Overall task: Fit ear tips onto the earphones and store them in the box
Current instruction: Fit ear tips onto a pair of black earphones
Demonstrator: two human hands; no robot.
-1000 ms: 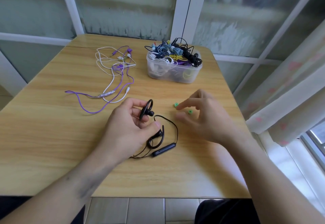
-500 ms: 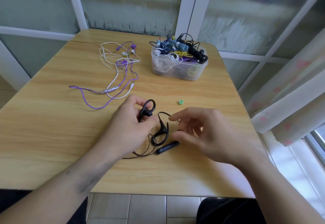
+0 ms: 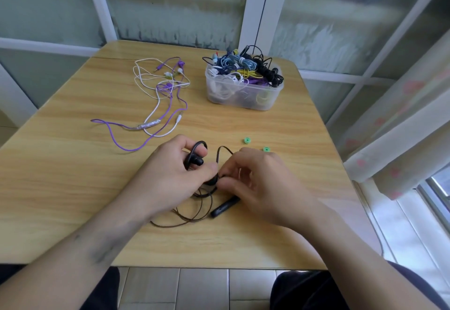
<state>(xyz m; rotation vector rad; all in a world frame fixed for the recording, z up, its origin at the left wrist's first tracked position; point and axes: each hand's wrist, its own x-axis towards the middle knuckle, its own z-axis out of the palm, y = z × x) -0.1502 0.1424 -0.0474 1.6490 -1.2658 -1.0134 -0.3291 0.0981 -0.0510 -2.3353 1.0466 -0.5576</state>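
Black ear-hook earphones lie at the middle of the wooden table, their thin cable looped toward me and a black inline remote beside it. My left hand holds one ear-hook bud between thumb and fingers. My right hand pinches the other bud, which is mostly hidden between the two hands. Two small green ear tips sit on the table just beyond my right hand. A clear plastic box stuffed with several coiled earphones stands at the back.
White and purple wired earphones lie tangled on the table's back left. A white curtain hangs past the right edge. Window frames stand behind the table.
My right hand came back from the green ear tips to the earphones and now pinches the second bud next to my left hand. Both tips lie on the table.
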